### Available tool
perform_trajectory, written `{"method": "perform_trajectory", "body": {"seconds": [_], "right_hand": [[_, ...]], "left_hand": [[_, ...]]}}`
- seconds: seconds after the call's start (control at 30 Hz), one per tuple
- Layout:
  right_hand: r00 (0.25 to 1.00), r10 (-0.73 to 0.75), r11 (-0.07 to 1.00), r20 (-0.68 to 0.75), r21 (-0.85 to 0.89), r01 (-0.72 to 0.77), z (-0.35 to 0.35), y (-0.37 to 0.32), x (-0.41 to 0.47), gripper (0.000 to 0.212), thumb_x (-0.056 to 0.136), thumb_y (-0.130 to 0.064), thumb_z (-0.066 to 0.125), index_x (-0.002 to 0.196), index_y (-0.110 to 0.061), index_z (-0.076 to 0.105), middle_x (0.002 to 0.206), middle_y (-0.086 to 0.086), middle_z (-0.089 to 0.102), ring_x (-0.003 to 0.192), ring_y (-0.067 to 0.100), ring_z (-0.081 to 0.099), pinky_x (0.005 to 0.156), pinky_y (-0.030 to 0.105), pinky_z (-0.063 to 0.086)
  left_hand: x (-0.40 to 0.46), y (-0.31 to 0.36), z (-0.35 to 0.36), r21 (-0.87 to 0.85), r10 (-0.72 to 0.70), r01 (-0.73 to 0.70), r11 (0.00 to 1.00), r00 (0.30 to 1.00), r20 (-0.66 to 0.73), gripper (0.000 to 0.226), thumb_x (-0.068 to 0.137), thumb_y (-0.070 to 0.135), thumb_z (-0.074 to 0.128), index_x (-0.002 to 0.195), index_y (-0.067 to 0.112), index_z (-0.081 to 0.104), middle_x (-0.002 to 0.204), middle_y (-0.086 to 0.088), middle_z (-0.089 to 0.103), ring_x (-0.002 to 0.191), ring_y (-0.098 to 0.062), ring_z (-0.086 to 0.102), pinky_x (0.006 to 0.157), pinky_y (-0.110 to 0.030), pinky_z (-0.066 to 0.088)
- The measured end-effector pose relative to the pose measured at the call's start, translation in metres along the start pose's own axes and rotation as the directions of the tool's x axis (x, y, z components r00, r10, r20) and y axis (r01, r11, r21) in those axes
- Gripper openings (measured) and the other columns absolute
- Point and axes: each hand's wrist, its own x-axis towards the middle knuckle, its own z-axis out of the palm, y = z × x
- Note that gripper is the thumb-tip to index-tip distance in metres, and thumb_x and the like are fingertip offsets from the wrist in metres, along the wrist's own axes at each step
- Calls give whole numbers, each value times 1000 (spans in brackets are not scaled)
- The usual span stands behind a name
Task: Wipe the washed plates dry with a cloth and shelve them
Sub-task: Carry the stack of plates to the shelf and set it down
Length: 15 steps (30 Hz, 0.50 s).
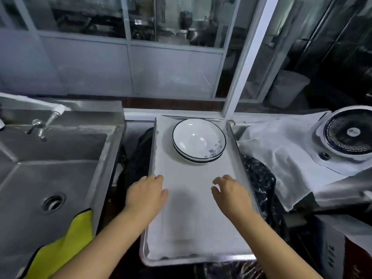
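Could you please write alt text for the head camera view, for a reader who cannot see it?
Two bare hands, the left hand and right hand, hover empty over a cloth-lined metal tray holding stacked white plates at its far end. A steel sink with a yellow cloth lies left.

Def a commercial kitchen, prob the back of a restaurant or canteen. Dead giveaway is the big deep stainless steel sink (pixel 50 178) on the left w/ a metal wall tap (pixel 39 127) over it, way bigger than anything in a home. Next to it there's a large rectangular metal tray (pixel 233 137) lined w/ white cloth, holding a stack of white black-rimmed plates (pixel 198 139). Behind is an aluminium-framed glass partition (pixel 128 45), and thru the glass you can make out steel pots & equipment. Round white fan-like appliance (pixel 348 133) on the right, sitting on white plastic sheeting (pixel 281 150).
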Motion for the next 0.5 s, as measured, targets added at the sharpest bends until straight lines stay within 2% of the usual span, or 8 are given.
{"method": "perform_trajectory", "body": {"seconds": [0.07, 0.2, 0.3, 0.4, 0.5], "right_hand": [[1000, 4, 1000, -5, 8, -4, -1, 20, 42, 33, 96, -26, 45, 126, -21, 58, 118, 0, 57, 98, 24, 60, 70, 30, 44], [1000, 25, 999, -8, 39, -25, 7, 55, 121, 32, 93, -23, 51, 122, -12, 55, 117, 6, 54, 97, 28, 59, 67, 33, 44], [1000, 23, 993, 14, 114, -25, 19, 73, 169, 39, 91, -18, 57, 127, -5, 52, 121, 13, 51, 104, 33, 56, 76, 38, 47], [999, 43, 984, 28, 171, -47, 32, 82, 208, 51, 93, -22, 57, 138, -2, 40, 132, 17, 45, 112, 35, 51, 88, 38, 43], [998, 50, 971, 48, 231, -60, 45, 87, 240, 55, 96, -25, 54, 141, 0, 33, 138, 19, 40, 115, 37, 50, 89, 38, 41]], "left_hand": [[41, 12, 7, -9, -34, 35, 999, 999, 8, 39, 96, 41, 40, 127, 20, 48, 123, 3, 56, 110, -17, 53, 78, -30, 44], [114, 31, 23, -4, -86, 86, 996, 996, 20, 40, 96, 47, 38, 123, 18, 45, 117, 1, 58, 106, -17, 56, 72, -30, 44], [158, 38, 38, -21, -160, 161, 987, 987, 33, 44, 96, 50, 36, 122, 15, 44, 115, -2, 58, 107, -20, 57, 74, -32, 45], [196, 42, 49, -88, -253, 256, 963, 966, 49, 45, 96, 49, 38, 120, 11, 42, 118, -7, 57, 106, -26, 57, 75, -35, 44], [231, 40, 62, -219, -363, 378, 899, 925, 109, 42, 96, 46, 41, 113, 7, 44, 116, -12, 57, 102, -33, 57, 69, -33, 37]]}}
